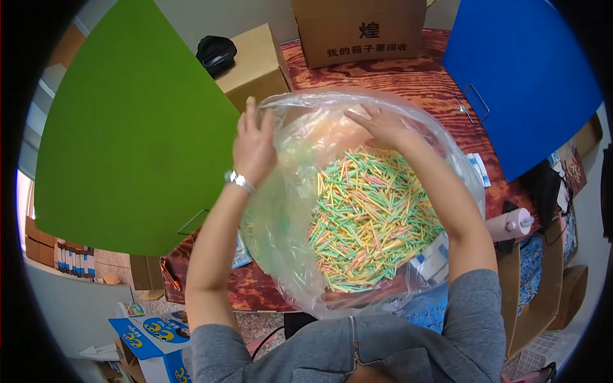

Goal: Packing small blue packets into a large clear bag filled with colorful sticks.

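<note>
A large clear plastic bag (281, 255) lies wide open on the table before me. Inside it is a heap of thin pastel sticks (370, 217) in green, yellow and pink; their exact kind I cannot tell. My left hand (254, 145) is at the bag's far left rim, fingers stretched upward, a silver watch (239, 181) on the wrist. Whether it touches the film is unclear. My right hand (382, 127) reaches over the heap to the bag's far side, fingers spread against or just above the film. White and blue packets (434, 260) show by the bag's near right side.
A green panel (134, 140) stands at left, a blue panel (520, 76) at right, both with wire handles. Cardboard boxes (357, 38) stand at the back, a black item (216, 55) on one. A pink bottle (509, 224) is right; an orange cutter (170, 274) lies near left.
</note>
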{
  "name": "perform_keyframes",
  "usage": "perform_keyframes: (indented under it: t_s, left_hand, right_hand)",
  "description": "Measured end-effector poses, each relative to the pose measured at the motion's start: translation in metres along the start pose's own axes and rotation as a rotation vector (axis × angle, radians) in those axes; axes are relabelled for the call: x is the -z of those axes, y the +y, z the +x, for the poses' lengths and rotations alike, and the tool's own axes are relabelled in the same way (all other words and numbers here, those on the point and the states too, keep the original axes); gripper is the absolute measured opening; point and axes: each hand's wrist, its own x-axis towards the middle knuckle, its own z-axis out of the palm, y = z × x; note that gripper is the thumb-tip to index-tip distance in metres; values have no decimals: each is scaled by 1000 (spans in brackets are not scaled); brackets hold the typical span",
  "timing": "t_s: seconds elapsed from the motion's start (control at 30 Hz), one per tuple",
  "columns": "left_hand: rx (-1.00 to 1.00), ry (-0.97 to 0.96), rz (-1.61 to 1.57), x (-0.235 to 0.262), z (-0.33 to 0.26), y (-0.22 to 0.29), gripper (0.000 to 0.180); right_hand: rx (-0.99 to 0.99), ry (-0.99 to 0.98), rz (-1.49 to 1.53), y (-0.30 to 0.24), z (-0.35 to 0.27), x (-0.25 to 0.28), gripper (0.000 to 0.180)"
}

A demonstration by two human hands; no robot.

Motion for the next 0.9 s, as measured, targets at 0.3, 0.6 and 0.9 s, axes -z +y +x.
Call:
perform_keyframes:
  t_s: [0.3,0.6,0.9]
  left_hand:
    - [28,-372,-385,-91,-16,61,89]
    - [304,-275,-911,-89,38,22,38]
    - [314,-283,-1429,-42,53,-13,20]
  right_hand:
    - [-65,-370,199,18,59,-6,46]
    - [40,-40,1293,2,22,89,34]
    - [69,41,-79,-22,25,83,51]
